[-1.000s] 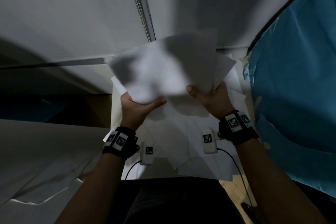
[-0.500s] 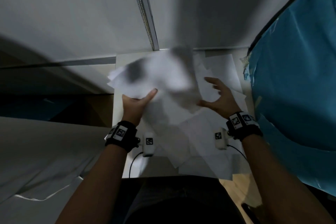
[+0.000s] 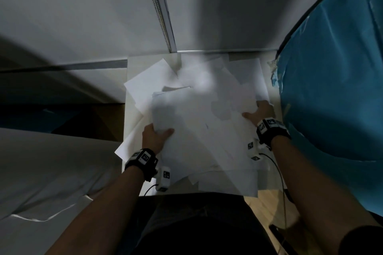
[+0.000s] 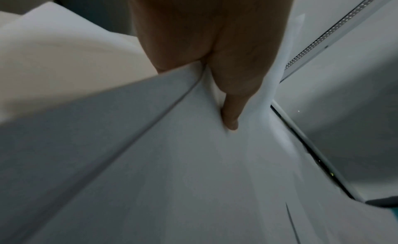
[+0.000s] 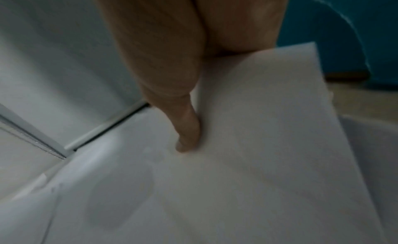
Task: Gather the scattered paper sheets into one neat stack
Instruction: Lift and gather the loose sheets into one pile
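Observation:
Several white paper sheets (image 3: 209, 89) lie overlapping and askew on a small white table (image 3: 132, 68). My left hand (image 3: 159, 135) grips the near-left corner of a bundle of sheets (image 3: 186, 122) that lies tilted on the pile. Its thumb (image 4: 232, 111) presses on top and its fingers are hidden beneath. My right hand (image 3: 257, 113) is at the pile's right edge. There its thumb (image 5: 189, 137) pinches a sheet (image 5: 269, 128) that hides the fingers behind it.
Blue plastic sheeting (image 3: 331, 78) hangs close on the right of the table. A grey wall with a metal rail (image 3: 159, 10) stands behind it. Grey cloth (image 3: 51, 172) lies low on the left. A cable (image 3: 275, 163) runs from my right wrist.
Both hands held the bundle up in the air. The right hand let go and moved to the pile's right edge, while the left lowered the bundle onto the table.

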Demonstrator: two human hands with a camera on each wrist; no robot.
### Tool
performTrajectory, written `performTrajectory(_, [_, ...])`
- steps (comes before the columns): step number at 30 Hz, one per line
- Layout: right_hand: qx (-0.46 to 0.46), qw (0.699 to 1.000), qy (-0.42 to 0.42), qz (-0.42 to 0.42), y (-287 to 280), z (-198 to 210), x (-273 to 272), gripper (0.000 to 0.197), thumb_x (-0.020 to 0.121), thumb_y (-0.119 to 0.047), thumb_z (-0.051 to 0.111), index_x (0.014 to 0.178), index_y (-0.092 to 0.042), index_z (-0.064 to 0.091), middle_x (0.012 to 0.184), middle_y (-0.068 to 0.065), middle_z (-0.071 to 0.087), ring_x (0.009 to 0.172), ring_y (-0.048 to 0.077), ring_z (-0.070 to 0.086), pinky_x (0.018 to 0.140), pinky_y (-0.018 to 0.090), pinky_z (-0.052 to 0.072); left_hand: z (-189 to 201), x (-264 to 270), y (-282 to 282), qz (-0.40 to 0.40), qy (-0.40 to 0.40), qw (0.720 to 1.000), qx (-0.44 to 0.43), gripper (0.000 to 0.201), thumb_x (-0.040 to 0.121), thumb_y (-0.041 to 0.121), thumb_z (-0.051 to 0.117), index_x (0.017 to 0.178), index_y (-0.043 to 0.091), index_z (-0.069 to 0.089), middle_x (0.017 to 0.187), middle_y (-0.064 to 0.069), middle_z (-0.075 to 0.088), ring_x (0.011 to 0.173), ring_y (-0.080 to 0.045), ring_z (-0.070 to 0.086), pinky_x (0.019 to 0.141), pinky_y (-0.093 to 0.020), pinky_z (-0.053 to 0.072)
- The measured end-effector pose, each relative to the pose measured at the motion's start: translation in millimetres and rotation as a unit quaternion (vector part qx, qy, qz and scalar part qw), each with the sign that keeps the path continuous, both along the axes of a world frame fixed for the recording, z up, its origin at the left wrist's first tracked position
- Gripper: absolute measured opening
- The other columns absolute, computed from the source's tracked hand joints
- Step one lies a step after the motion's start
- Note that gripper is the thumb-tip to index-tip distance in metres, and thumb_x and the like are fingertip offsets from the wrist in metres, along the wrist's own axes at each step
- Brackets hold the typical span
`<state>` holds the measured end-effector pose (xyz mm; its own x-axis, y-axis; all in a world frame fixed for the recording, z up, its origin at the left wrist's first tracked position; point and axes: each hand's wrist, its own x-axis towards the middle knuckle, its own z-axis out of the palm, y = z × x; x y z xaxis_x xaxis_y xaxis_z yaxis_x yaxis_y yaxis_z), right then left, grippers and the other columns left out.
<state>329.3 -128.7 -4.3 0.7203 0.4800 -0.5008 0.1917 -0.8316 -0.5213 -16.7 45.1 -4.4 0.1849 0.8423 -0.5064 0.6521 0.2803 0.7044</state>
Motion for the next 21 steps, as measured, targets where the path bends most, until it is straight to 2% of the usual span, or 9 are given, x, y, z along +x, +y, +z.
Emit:
performTrajectory(2, [0.019,1.0,-0.009,-0.011,0.2,13.5,5.9,0.07,0.081,-0.025,0.084,0.138,0.002,0.053,0.13,0.012,0.061,0.117,0.027,0.061,0.089,0.025,0.043,0.2,1.7,-1.9,-0.002,-0.002,1.0,-0.005,0.05,0.074,0.029,0.1,0.112,0.003,0.081,0.109,-0.019,0.082,0.098,-0.034,0.08,0.089,-0.051,0.066])
performTrajectory(5, [0.042,0.994,-0.033,-0.091,-2.0,32.9,24.0,0.064,0.081,-0.031,0.084,0.133,-0.002,0.061,0.124,0.011,0.068,0.108,0.029,0.066,0.087,0.029,0.052,-6.2,0.9,-1.8,-0.002,-0.019,1.0,-0.002,0.068,0.057,0.054,0.097,0.107,0.009,0.083,0.105,-0.013,0.083,0.094,-0.029,0.081,0.086,-0.053,0.068])
performTrajectory(8, [0.031,0.985,-0.036,-0.167,-6.6,41.5,36.8,0.074,0.082,-0.032,0.084,0.141,0.002,0.053,0.136,0.017,0.061,0.12,0.033,0.062,0.087,0.024,0.041,-11.5,0.4,-2.5,-0.004,-0.036,0.999,-0.004,0.07,0.054,0.06,0.094,0.105,0.014,0.083,0.105,-0.011,0.084,0.094,-0.027,0.082,0.086,-0.054,0.068])
performTrajectory(12, [0.013,0.995,0.03,-0.091,-8.2,41.4,30.6,0.071,0.082,-0.02,0.083,0.143,-0.002,0.05,0.134,0.017,0.062,0.113,0.032,0.063,0.089,0.028,0.048,-3.7,8.8,-10.5,-0.03,-0.056,0.998,-0.025,0.053,0.066,0.04,0.102,0.108,0.016,0.08,0.105,-0.006,0.081,0.09,-0.018,0.079,0.09,-0.053,0.067])
performTrajectory(13, [0.022,0.997,0.04,-0.061,-5.2,46.5,23.8,0.066,0.086,-0.015,0.078,0.144,-0.004,0.049,0.135,0.017,0.061,0.114,0.031,0.062,0.091,0.028,0.046,-6.9,9.2,-12.8,-0.047,-0.059,0.997,-0.023,0.059,0.066,0.04,0.103,0.113,0.017,0.077,0.11,-0.005,0.08,0.095,-0.018,0.078,0.093,-0.054,0.065])
performTrajectory(15, [0.051,0.999,0.004,0.014,3.2,56.0,8.3,0.061,0.093,-0.009,0.067,0.149,-0.006,0.042,0.14,0.015,0.057,0.124,0.032,0.058,0.097,0.027,0.041,-12.8,9.6,-16.2,-0.074,-0.046,0.996,-0.008,0.1,0.058,0.053,0.102,0.142,0.015,0.063,0.139,-0.006,0.071,0.121,-0.024,0.072,0.106,-0.053,0.06])
performTrajectory(17, [0.115,0.99,-0.045,0.073,13.3,77.6,-10.1,0.055,0.095,-0.012,0.064,0.147,-0.012,0.045,0.135,0.007,0.06,0.12,0.026,0.059,0.102,0.03,0.044,-15.7,8.6,-18.7,-0.083,-0.072,0.994,0.008,0.129,0.064,0.037,0.104,0.168,0.021,0.029,0.165,0.006,0.046,0.137,-0.008,0.06,0.116,-0.031,0.051])
performTrajectory(19, [0.224,0.973,-0.036,0.046,19.4,103.3,-25.1,0.044,0.093,-0.018,0.07,0.135,-0.017,0.058,0.121,-0.004,0.067,0.11,0.016,0.065,0.098,0.031,0.051,-8.5,12.0,-20.6,-0.099,-0.109,0.988,0.046,0.133,0.073,0.005,0.097,0.173,0.029,0.013,0.17,0.018,0.03,0.138,0.006,0.051,0.113,-0.009,0.042])
performTrajectory(21, [0.344,0.937,0.019,-0.057,24.5,124.6,-30.9,0.039,0.087,-0.028,0.079,0.122,-0.021,0.064,0.115,-0.009,0.072,0.105,0.011,0.07,0.092,0.028,0.056,-4.7,16.4,-19.3,-0.119,-0.103,0.984,0.08,0.118,0.077,0.001,0.093,0.17,0.033,0.027,0.17,0.012,0.037,0.146,-0.008,0.049,0.12,-0.023,0.042])
